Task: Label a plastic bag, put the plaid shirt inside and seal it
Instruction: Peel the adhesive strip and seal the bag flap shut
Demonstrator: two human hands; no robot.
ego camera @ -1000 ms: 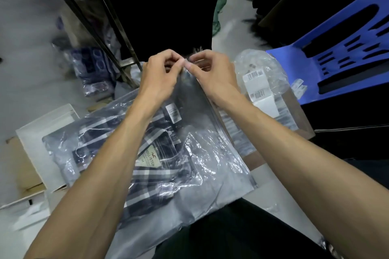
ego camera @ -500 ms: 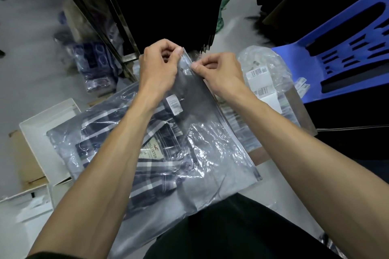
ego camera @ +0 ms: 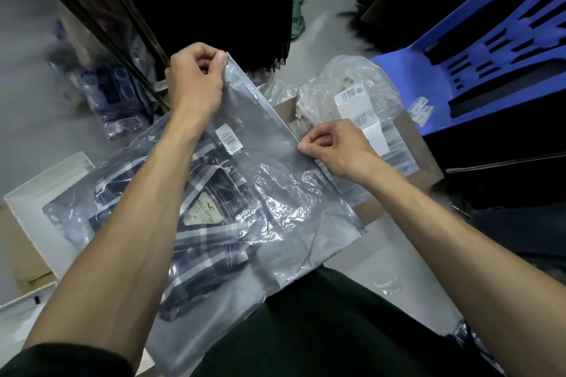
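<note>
Nearest me, my lap in dark trousers [ego camera: 321, 324], with the plastic bag [ego camera: 294, 193] lying across it and sloping away from me. The plaid shirt [ego camera: 202, 223] is fully inside the bag, folded, its neck label facing up through the film. A small barcode label [ego camera: 228, 138] is already stuck on the bag's upper face, so I judge labelling done and loading done.

Sealing is the step in hand. My right hand [ego camera: 333, 148] has its grip pinched together on the bag's zip edge about midway along it. My left hand [ego camera: 196, 82] has its grip clamped on the far corner of the same edge, holding it taut. The strip between the two hands looks flat and pressed shut. The part from my right hand to the near corner I can't tell, probably still open. Left to do, as I judge it: finish that run and set the bag aside.

Further out: a white box [ego camera: 46, 193] on the floor to the left, crumpled clear bags with barcode stickers [ego camera: 352, 95] beyond my right hand, a blue plastic chair [ego camera: 490, 49] far right, more bagged stock [ego camera: 110, 95] far left under a dark rack.
</note>
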